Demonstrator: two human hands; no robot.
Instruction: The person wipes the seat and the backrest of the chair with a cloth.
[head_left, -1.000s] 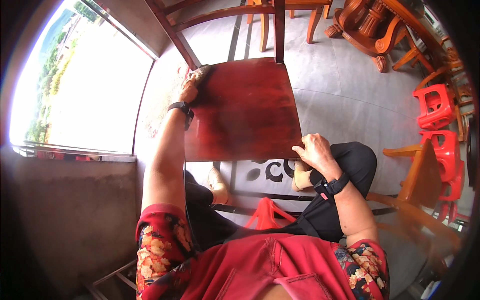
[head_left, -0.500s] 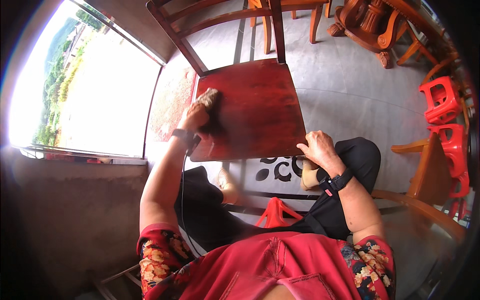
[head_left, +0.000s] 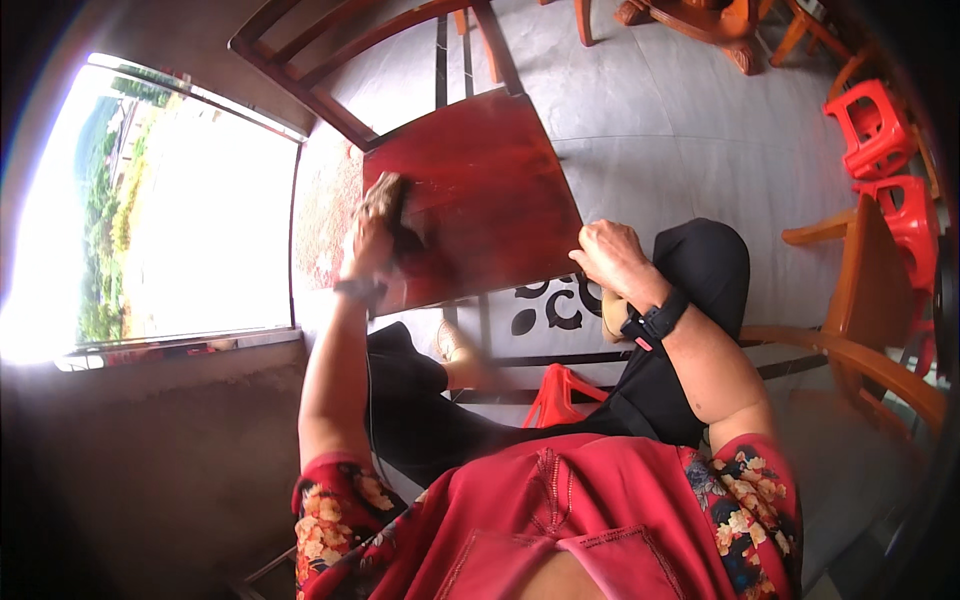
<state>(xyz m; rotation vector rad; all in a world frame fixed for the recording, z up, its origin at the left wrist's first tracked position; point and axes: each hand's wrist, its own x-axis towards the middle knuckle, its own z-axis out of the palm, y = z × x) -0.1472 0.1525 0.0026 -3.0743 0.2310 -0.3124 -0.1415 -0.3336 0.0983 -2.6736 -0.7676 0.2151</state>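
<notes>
A dark red wooden chair (head_left: 490, 190) stands before me, its slatted back at the far side. My left hand (head_left: 368, 243), slightly smeared by motion, is closed on a crumpled brown-grey rag (head_left: 389, 187) pressed to the left part of the seat. The palm hides part of the rag. At the near right corner of the seat, my right hand (head_left: 617, 257) has its fingers curled over the edge, gripping the chair.
A red plastic stool (head_left: 560, 395) shows low between my legs. Red stools (head_left: 872, 130) and a wooden armchair (head_left: 855, 270) stand to the right. Carved wooden furniture (head_left: 705, 25) is at the back. A wall (head_left: 170, 430) and a bright opening (head_left: 210, 220) lie left.
The view has shifted, and the chair appears farther left and turned a little. My left hand remains on the rag at the seat's left side; my right stays at the corner, its fingers more curled.
</notes>
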